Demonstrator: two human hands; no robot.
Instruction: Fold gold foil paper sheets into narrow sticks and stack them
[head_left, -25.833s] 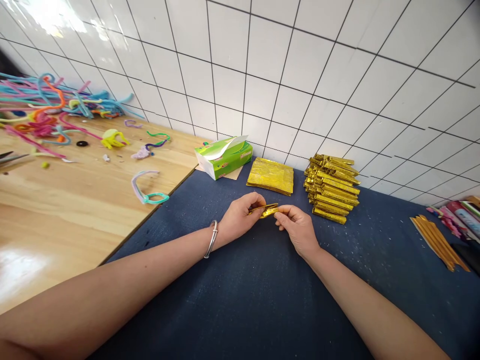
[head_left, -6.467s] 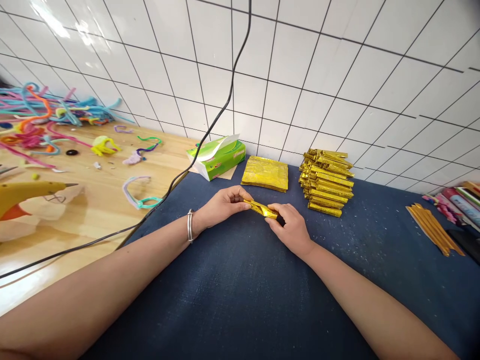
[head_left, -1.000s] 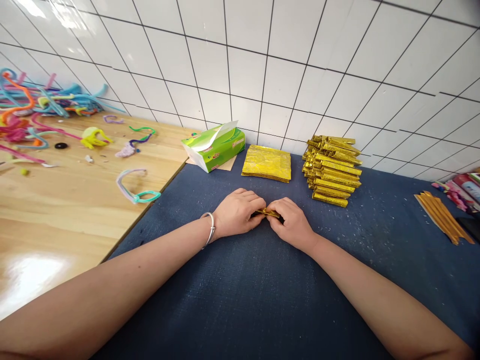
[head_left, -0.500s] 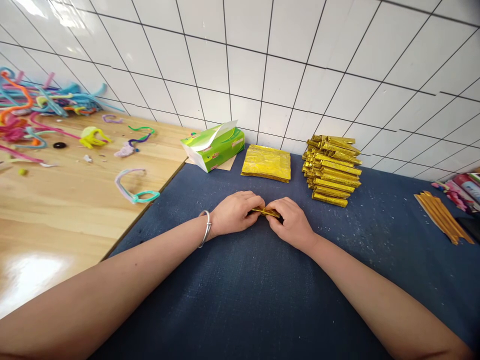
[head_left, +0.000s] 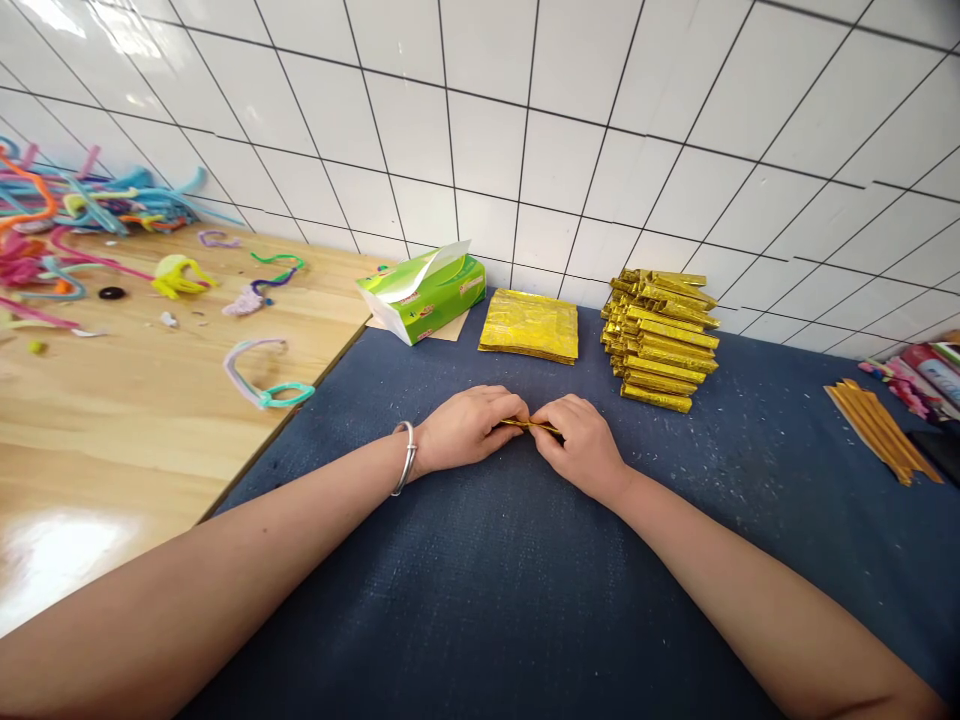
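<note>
Between both hands is a narrow folded strip of gold foil paper, mostly hidden by the fingers. My left hand, with a silver bangle on the wrist, pinches its left part. My right hand pinches the right part, thumb and fingertips close to those of the left. Beyond the hands lies a flat stack of gold foil sheets. Right of that stack rises a pile of folded gold foil strips, laid across each other.
A green tissue pack stands against the tiled wall. Colourful pipe cleaners heap up on the wooden tabletop at left. Flat orange-brown strips lie at right on the dark blue cloth.
The gold strip between my hands looks narrower and flatter, with less of its face showing. Both hands stay in nearly the same place; the view shifts slightly.
</note>
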